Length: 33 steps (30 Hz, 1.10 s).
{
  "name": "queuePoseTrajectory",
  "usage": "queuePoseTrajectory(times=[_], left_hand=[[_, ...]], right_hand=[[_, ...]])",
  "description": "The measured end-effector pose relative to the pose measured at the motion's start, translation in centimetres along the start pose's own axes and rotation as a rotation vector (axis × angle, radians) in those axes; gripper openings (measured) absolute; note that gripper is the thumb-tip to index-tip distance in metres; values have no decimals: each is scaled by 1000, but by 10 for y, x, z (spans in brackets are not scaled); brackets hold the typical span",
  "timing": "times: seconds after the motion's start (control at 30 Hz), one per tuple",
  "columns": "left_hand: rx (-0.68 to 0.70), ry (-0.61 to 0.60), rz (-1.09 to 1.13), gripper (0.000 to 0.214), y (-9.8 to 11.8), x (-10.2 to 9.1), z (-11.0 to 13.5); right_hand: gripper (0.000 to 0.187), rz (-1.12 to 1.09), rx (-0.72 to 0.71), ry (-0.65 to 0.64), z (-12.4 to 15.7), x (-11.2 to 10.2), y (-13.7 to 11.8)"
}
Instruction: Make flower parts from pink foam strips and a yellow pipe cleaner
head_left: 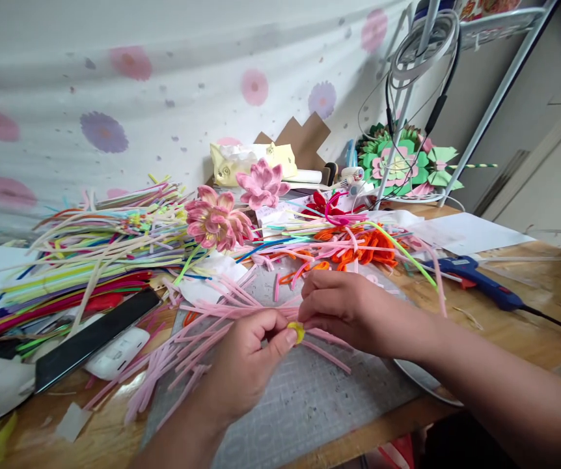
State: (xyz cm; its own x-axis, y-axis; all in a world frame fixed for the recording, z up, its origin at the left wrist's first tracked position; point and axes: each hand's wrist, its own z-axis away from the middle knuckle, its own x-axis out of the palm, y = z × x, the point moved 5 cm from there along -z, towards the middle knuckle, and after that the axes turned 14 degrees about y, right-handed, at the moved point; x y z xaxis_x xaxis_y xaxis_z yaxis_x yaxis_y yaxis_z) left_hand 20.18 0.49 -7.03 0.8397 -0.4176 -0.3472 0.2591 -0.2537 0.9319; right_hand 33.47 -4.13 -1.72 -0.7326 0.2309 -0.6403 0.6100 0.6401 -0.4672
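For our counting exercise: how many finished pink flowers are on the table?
2. One pink flower lies beside the pipe-cleaner pile; the other pink flower sits behind it. Clutter may hide more.

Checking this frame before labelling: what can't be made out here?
Head view: yellow piece, mostly covered by fingertips of left hand; shape unclear.
Head view: right hand, grip hidden by its own knuckles.
Head view: glue gun, cord cut off by right edge.
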Motion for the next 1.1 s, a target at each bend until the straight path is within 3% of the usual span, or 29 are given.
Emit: queuePoseTrajectory(times=[0.13,0.23,0.4,0.5,0.63,0.87,1.1], left_hand=[[-4,-122,20,23,1,3,3],[-79,-147,239,26,-5,6,5],[-61,56,471,27,-10,4,2],[-36,96,497,17,-8,4,3],[-70,151,477,9,-11,2,3],[-79,184,467,10,-9,-3,1],[-80,177,452,15,-9,-2,1]], right_hand=[[13,-170,-47,-14,3,2,1],[12,-221,-60,31,5,1,1],[15,-31,-26,140,7,5,-3],[17,147,12,204,8,8,-4],[11,87,71,266,6,6,-1],[4,-212,197,127,4,7,10],[11,-173,145,55,2,0,10]])
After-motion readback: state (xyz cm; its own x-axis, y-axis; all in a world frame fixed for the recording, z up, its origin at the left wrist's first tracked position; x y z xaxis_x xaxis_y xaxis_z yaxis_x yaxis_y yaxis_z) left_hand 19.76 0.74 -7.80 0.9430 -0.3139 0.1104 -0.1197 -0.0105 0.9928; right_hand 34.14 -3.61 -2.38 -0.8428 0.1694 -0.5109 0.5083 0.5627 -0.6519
